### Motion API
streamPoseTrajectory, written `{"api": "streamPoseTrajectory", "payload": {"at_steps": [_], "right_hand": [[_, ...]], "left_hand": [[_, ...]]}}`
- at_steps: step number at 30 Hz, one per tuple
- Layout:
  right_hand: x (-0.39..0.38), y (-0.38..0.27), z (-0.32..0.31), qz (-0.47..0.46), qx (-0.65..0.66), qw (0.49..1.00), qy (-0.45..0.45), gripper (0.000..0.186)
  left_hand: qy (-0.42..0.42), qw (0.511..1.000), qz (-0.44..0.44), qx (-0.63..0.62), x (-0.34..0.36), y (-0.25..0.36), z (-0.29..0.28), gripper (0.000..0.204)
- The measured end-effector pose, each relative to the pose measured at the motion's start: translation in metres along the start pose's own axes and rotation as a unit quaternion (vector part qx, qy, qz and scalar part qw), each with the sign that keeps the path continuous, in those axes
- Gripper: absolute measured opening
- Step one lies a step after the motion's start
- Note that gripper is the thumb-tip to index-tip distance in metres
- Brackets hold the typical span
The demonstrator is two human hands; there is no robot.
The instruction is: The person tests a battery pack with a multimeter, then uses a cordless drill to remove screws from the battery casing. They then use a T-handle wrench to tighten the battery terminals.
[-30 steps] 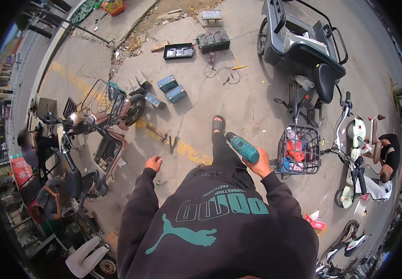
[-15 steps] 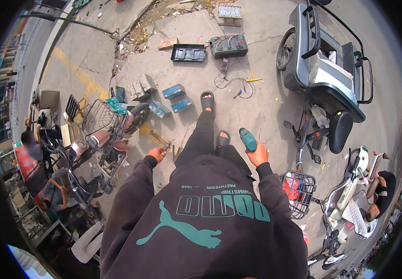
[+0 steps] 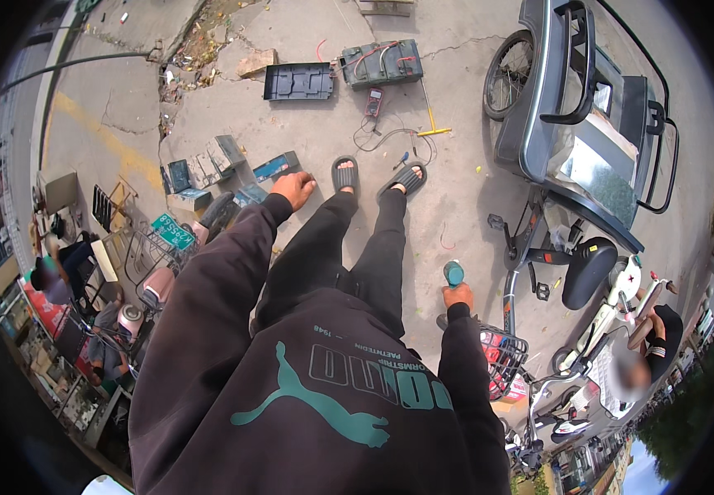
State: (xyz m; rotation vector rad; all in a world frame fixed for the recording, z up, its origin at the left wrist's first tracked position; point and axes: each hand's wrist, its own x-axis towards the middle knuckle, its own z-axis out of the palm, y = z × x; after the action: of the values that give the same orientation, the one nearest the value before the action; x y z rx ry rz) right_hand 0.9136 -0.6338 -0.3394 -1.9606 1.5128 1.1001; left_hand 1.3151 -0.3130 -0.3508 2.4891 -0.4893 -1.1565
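My right hand (image 3: 458, 295) is closed round a teal cordless drill (image 3: 453, 274), held upright beside my right leg. My left hand (image 3: 293, 190) reaches forward with curled fingers. Whatever those fingers might hold is hidden beneath them. Just beyond it on the ground lies a blue box-shaped battery (image 3: 274, 166); another blue battery (image 3: 250, 195) is partly covered by my left sleeve. Farther left stand grey batteries (image 3: 215, 159) and more blue ones (image 3: 189, 199). Ahead of my feet are a grey-green battery pack (image 3: 382, 64) with red wires and an open black tray (image 3: 299, 82).
A red multimeter (image 3: 373, 102) with leads and a yellow T-handled tool (image 3: 434, 130) lie ahead. On the right stand a grey cargo tricycle (image 3: 530, 140) and a light scooter (image 3: 596, 342) with a person beside it. Parked scooters (image 3: 159, 285) and seated people are at left.
I have stepped forward, and my feet now stand nearly level. My left hand has moved forward to the batteries. The drill in my right hand has swung down beside my leg.
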Motion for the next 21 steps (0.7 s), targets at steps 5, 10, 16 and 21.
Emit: {"api": "streamPoseTrajectory", "payload": {"at_steps": [5, 10, 16, 21], "right_hand": [[0.107, -0.086, 0.007, -0.012, -0.041, 0.999, -0.020, 0.039], [0.218, -0.148, 0.046, -0.034, -0.040, 0.999, 0.007, 0.042], [0.361, -0.198, 0.095, -0.123, -0.125, 0.983, 0.059, 0.059], [0.492, -0.200, 0.131, -0.110, -0.248, 0.958, 0.098, 0.056]], "left_hand": [[-0.082, 0.997, -0.008, -0.008, 0.062, 0.023, 0.040, 0.029], [-0.097, 0.995, -0.033, 0.006, 0.156, -0.012, 0.111, 0.025], [-0.051, 0.998, -0.034, -0.008, 0.326, -0.053, 0.186, 0.023], [0.027, 0.999, 0.026, 0.023, 0.466, -0.088, 0.231, 0.023]]}}
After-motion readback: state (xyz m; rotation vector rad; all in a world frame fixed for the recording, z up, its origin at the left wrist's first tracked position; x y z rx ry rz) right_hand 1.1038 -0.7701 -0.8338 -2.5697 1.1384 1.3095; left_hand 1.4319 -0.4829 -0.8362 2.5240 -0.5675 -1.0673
